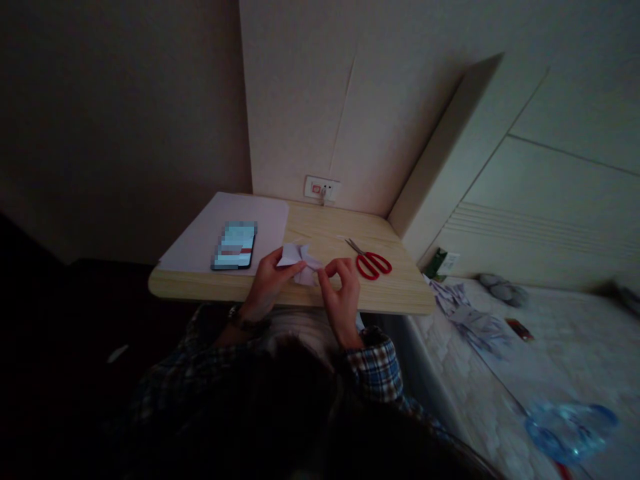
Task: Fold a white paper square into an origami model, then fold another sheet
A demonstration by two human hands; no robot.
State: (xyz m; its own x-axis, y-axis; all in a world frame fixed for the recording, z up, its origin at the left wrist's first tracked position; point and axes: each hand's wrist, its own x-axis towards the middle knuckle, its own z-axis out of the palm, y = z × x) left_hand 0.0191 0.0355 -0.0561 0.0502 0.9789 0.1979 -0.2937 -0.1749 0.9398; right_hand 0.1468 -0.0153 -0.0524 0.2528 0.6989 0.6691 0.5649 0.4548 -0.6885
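A small piece of folded white paper point(295, 255) is held up over the front of the wooden table. My left hand point(270, 279) pinches its left side between thumb and fingers. At its right end, the thumb and forefinger of my right hand point(341, 291) are closed on a narrow point of the same paper. Red-handled scissors point(369, 261) lie to the right of my right hand, blades toward the wall. Left of my left hand, a phone point(234, 245) with a lit, blurred-out screen rests on a large white sheet point(200, 230).
The wooden table point(320, 223) stands against the wall below a power socket point(323, 189). To the right, a bed point(540, 313) bears crumpled paper strips point(475, 327), a grey cloth item point(501, 289) and a clear blue plastic bottle point(570, 430). A white scrap point(118, 353) lies on the dark floor.
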